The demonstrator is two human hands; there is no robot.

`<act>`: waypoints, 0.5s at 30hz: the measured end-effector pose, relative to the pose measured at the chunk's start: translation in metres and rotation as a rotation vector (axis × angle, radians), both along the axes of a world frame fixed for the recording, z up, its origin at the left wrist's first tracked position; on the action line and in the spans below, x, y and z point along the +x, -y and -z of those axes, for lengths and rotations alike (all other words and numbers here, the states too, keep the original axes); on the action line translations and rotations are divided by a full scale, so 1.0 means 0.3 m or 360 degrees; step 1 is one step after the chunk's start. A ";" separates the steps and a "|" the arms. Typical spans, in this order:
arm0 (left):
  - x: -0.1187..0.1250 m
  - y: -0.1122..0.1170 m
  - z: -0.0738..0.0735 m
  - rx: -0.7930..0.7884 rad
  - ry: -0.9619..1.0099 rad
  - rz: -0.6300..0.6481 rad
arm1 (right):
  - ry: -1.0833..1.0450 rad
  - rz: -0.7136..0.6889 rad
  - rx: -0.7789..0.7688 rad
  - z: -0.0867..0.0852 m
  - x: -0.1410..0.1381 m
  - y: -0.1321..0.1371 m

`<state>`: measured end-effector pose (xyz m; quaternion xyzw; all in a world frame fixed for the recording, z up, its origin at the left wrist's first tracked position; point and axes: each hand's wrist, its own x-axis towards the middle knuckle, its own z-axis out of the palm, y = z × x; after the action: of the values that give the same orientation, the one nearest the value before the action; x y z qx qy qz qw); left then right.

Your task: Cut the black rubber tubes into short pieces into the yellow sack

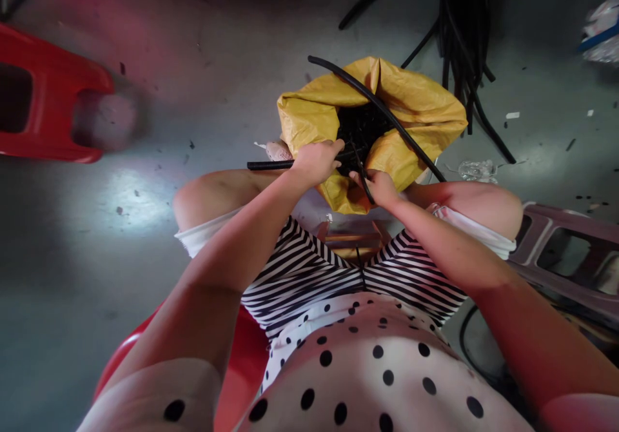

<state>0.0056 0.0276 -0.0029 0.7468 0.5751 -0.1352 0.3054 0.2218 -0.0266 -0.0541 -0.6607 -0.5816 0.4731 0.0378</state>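
Observation:
My left hand (316,160) is closed around a short black corrugated tube (271,165) that sticks out to the left, level over my knee. My right hand (380,186) is closed on a thin black cable or tie (363,177) just in front of it. Both hands sit at the mouth of a yellow sack (420,106) holding dark pieces. A long black hose (387,115) lies slanted across the sack's opening, from upper left to lower right.
A red plastic stool (46,97) stands at the left on the grey floor. A bundle of black hoses (461,39) lies behind the sack. A purple-grey crate (565,251) sits at the right. I sit on a red seat (242,367).

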 end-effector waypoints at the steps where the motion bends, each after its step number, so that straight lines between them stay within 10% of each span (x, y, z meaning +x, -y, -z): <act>1: -0.003 -0.001 0.004 0.0005 0.0018 -0.0006 | 0.0005 0.0013 0.0012 0.003 0.002 0.001; 15: -0.012 0.008 0.030 -0.0356 0.0299 0.0335 | -0.0740 0.0483 -0.0186 -0.038 -0.021 -0.022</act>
<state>0.0020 0.0253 -0.0120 0.7736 0.4440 -0.1592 0.4232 0.2157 -0.0201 -0.0426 -0.6150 -0.4235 0.6335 0.2025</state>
